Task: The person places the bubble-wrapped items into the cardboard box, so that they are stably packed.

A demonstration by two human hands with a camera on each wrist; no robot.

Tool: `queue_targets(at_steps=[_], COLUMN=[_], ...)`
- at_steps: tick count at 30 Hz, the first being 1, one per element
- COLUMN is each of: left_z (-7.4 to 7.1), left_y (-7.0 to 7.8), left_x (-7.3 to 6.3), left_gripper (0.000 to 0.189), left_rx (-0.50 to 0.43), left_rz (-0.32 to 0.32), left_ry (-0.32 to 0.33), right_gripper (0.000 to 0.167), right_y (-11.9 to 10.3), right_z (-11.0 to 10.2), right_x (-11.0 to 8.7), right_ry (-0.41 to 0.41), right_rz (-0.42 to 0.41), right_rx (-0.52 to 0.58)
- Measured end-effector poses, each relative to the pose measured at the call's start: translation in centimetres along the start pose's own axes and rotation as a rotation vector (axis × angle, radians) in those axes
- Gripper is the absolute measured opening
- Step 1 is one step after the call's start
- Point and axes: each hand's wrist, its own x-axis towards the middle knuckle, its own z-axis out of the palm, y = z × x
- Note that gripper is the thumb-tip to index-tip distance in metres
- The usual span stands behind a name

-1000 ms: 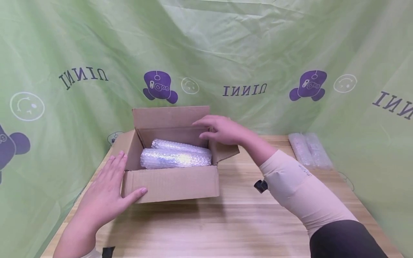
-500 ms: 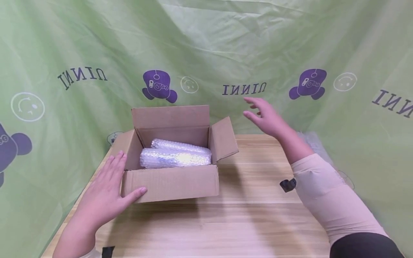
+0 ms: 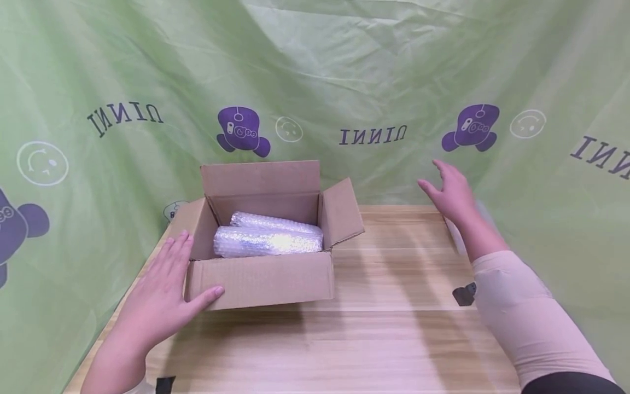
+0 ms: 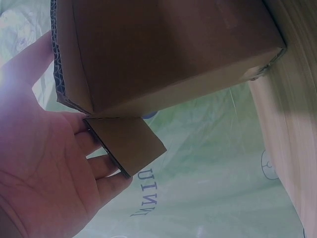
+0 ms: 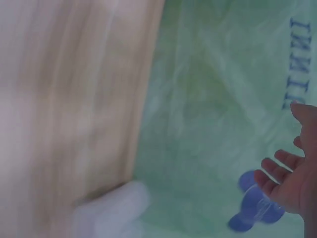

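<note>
The right hand [image 3: 453, 194] has swung away from the cardboard box [image 3: 261, 282] to the table's far right, fingers spread and holding nothing, above the bubble-wrap rolls [image 5: 111, 210] lying there. The left hand [image 3: 164, 293] rests flat against the box's near-left corner, steadying it; two wrapped bundles [image 3: 268, 241] lie inside

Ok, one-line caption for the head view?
Left hand steadies open cardboard box holding two bubble-wrapped rolls; right hand hovers open.
</note>
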Motion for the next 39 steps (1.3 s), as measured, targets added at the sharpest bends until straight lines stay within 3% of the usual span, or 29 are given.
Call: queue_targets(at_steps=[17,27,39], left_z=[-0.2,-0.2,-0.2], left_y=[0.1,0.1,0.2], left_x=[0.0,-0.1,-0.1], left_gripper=[0.108,0.108,0.108], left_rx=[0.002,-0.019,-0.020], left_rz=[0.001,-0.007,-0.006], left_ry=[0.002,-0.001,-0.002], right_gripper=[0.092,0.092,0.093], right_y=[9.6,11.9,13.4], right_z=[1.5,2.9,3.9], right_x=[-3.3,-4.8,-5.9], right_ry=[-0.111,-0.194,-0.269], right_rz=[0.207,0.294,0.347], right_rx=[-0.143,-0.243,-0.274])
